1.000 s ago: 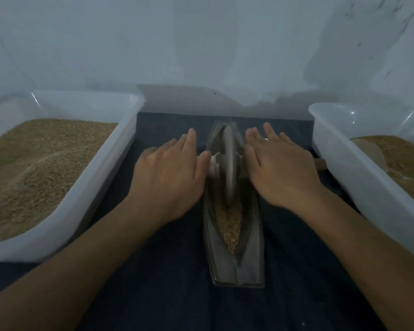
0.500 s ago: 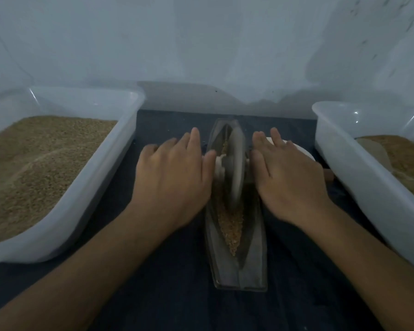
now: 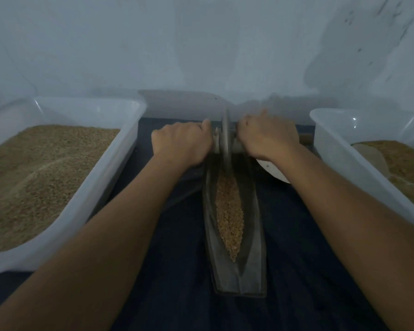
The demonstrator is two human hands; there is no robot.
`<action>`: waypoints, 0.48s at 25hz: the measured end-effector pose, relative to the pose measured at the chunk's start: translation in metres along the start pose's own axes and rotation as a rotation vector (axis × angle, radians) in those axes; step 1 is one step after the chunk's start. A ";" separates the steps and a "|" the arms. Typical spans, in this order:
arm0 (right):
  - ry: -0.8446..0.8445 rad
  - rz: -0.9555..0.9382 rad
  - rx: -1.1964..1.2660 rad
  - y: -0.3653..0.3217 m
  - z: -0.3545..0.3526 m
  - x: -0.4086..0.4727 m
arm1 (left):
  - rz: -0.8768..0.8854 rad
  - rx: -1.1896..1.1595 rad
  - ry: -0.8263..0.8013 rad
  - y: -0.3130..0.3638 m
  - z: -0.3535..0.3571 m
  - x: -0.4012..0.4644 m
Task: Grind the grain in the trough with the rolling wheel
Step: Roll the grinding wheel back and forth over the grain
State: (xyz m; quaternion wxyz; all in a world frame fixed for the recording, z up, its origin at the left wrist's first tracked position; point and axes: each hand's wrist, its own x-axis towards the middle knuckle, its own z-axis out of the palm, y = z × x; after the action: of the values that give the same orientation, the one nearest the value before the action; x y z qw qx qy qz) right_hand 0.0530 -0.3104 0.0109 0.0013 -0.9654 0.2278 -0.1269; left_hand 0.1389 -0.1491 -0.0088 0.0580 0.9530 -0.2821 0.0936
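Note:
A long grey trough [image 3: 255, 235] lies lengthwise on a dark cloth, with brown grain [image 3: 230, 211] along its groove. The thin grey rolling wheel [image 3: 225, 137] stands upright at the trough's far end. My left hand [image 3: 184, 144] is on the wheel's axle on the left side and my right hand [image 3: 265, 137] is on it on the right side. The fingers of both hands curl down over the axle, which they hide. Both arms are stretched forward.
A white plastic bin [image 3: 120, 151] of grain stands to the left and another white bin [image 3: 339, 151] with grain and a pale scoop [image 3: 373, 161] to the right. A white dish [image 3: 270, 170] lies under my right wrist. The wall is close behind the trough.
Both hands have pushed the wheel away from me, from the trough's middle to its far end. The fingers, straight before, now curl over the axle, and more grain is uncovered.

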 end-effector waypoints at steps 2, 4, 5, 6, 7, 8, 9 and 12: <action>-0.014 -0.024 -0.004 0.006 0.006 -0.023 | 0.090 0.080 0.123 0.001 0.004 -0.026; -0.015 -0.039 0.072 0.010 0.011 -0.069 | 0.115 0.075 0.252 0.000 0.006 -0.063; 0.019 -0.045 0.116 0.011 0.010 -0.093 | 0.120 0.027 0.299 -0.001 0.005 -0.082; 0.063 -0.057 0.148 0.010 0.010 -0.111 | 0.133 -0.012 0.330 -0.003 0.005 -0.098; 0.098 -0.073 0.162 0.007 0.007 -0.122 | 0.144 -0.037 0.343 -0.005 0.006 -0.110; 0.120 -0.090 0.161 0.005 0.006 -0.123 | 0.145 -0.045 0.340 -0.008 0.008 -0.116; 0.119 -0.098 0.153 0.003 0.005 -0.119 | 0.143 -0.030 0.330 -0.010 0.010 -0.115; 0.041 -0.079 0.096 0.005 0.008 -0.082 | 0.115 0.042 0.243 -0.006 0.003 -0.079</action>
State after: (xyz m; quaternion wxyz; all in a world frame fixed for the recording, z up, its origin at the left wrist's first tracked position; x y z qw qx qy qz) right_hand -0.0181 -0.2791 -0.0171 0.0379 -0.9696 0.1833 -0.1574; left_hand 0.0776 -0.1035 -0.0283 0.0663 0.9180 -0.3249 0.2175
